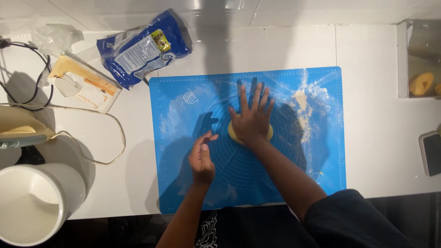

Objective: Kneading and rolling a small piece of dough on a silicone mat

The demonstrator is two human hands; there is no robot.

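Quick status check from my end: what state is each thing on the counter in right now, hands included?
Right hand: flat, fingers spread, pressing the dough.
Left hand: loosely curled above the mat, holding nothing.
Dough: flattened yellow lump, mostly covered by the palm.
Blue silicone mat: laid flat, dusted with flour.
Blue flour bag: lying on its side, crumpled.
White bowl: upright, looks empty.

We see the dough (250, 133) lying on the mat (321, 174), under the fingers (253, 98) of the right hand (251, 121), with the left hand (202, 158) just left of it and nearer the counter's (376, 138) front edge. Loose flour (302, 112) lies on the mat right of those fingers. Left of and behind the fingers, off the mat, lie a bag (142, 48) and a carton (85, 82); far left and nearer stands a bowl (34, 204).
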